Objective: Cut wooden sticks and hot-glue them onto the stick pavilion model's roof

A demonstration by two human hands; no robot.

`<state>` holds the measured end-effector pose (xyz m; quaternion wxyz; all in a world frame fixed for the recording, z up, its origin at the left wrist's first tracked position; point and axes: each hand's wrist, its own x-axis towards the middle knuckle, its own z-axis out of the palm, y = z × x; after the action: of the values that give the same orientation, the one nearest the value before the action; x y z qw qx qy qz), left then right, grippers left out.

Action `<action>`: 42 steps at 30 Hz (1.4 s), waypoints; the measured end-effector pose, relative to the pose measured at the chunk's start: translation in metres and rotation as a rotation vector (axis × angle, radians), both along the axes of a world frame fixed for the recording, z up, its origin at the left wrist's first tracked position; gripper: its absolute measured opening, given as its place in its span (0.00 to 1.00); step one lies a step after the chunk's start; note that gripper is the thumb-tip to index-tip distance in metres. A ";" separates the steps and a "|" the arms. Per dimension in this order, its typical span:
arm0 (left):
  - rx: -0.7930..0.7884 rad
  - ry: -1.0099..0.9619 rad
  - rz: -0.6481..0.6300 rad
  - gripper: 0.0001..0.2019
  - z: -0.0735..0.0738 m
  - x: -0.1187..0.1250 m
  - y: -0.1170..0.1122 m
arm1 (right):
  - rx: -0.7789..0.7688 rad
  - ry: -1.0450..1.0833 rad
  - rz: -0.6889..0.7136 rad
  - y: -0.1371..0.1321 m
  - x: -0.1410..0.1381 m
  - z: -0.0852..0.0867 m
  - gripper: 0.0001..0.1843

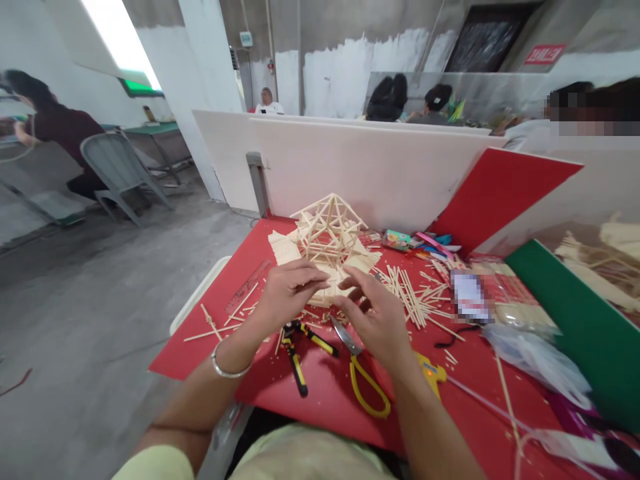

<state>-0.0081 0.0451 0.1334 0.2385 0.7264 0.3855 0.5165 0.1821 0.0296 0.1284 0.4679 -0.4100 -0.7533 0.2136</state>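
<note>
A small building frame (331,227) of pale wooden sticks stands on flat panels of sticks laid side by side. My left hand (290,290) is at its near left side, fingertips pinched together over the front panel (327,293); anything between them is too small to make out. My right hand (377,312) hovers at the near right, thumb and fingers curved but apart, with nothing visible in them. Below the hands lie black-and-yellow pliers (296,363), handles spread, and yellow-handled scissors (355,353). A yellow glue gun (431,375) is partly hidden behind my right forearm.
Loose sticks (413,297) and offcuts litter the red tabletop (320,383). A clear ruler (247,287) lies left. Packs of sticks (515,293), a plastic bag (540,363) and a green board (575,327) are at right. White partitions (350,173) rise behind; other people sit beyond.
</note>
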 end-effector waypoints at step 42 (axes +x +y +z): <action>0.341 0.038 0.351 0.08 -0.008 -0.023 0.081 | 0.455 -0.250 -0.352 0.105 0.004 0.006 0.09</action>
<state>-0.0313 0.1260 0.1255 0.0119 0.6876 0.4176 0.5939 0.1859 0.1349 0.1342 0.4812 -0.4419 -0.7508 -0.0971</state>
